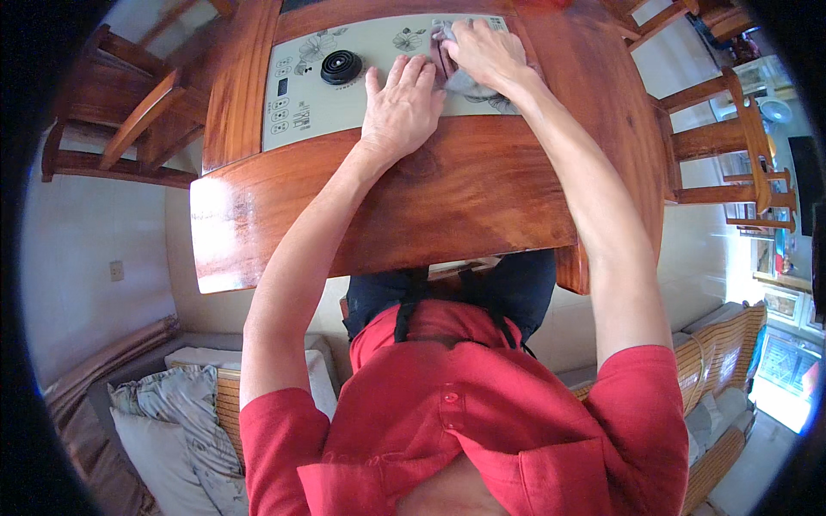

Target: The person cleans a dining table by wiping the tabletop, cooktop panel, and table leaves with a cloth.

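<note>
A pale glass cooktop panel with printed flowers and control symbols is set into a reddish wooden table. On its left half sits a round black ringed knob. My left hand rests palm down, fingers spread, across the panel's near edge, holding nothing. A grey and dull pink cloth lies bunched on the panel's right part. My right hand presses on this cloth with bent fingers and hides part of it.
The wooden table spans the space before me. Wooden chairs stand at the left and right. Behind and beside me are a cushioned seat with pillows and a woven mat.
</note>
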Demonstrator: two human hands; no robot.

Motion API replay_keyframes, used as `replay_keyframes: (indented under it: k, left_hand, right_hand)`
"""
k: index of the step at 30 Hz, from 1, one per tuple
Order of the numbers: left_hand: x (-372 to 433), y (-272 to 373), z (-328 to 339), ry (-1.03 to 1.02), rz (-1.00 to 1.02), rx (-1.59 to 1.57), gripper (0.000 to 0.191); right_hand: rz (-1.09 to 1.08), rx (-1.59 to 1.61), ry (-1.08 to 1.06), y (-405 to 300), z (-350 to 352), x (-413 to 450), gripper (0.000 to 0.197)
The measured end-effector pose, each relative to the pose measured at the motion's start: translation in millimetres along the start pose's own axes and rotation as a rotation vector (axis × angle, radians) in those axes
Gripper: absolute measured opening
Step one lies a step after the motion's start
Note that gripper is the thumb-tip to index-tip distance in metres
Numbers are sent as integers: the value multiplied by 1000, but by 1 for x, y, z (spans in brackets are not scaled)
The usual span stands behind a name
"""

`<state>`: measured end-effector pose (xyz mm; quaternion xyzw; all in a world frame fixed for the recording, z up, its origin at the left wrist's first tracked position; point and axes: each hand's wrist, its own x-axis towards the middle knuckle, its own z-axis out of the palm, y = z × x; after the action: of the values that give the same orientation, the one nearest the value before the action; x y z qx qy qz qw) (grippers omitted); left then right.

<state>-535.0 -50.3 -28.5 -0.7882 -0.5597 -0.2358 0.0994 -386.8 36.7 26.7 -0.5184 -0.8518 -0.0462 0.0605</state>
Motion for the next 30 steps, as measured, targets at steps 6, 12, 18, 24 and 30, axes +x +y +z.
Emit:
replay_keyframes:
  k: [6, 12, 18, 24, 30]
  left_hand:
    - [-1, 1, -4, -4, -2, -3, 40]
    - [3, 5, -10, -54, -7, -56, 38]
    - [1, 3, -9, -45, -9, -49, 39]
    - [2, 9, -13, -80, -13, -53, 38]
    - [3, 3, -7, -43, -5, -20, 38]
  right_hand:
    - [-124, 202, 51, 26, -5, -34, 36]
    - [98, 269, 33, 20, 1, -23, 48]
    - [170, 309, -195, 23, -14, -1, 68]
    - [180, 326, -71, 28, -2, 0, 67]
    - [336, 293, 85, 12, 0, 1, 43]
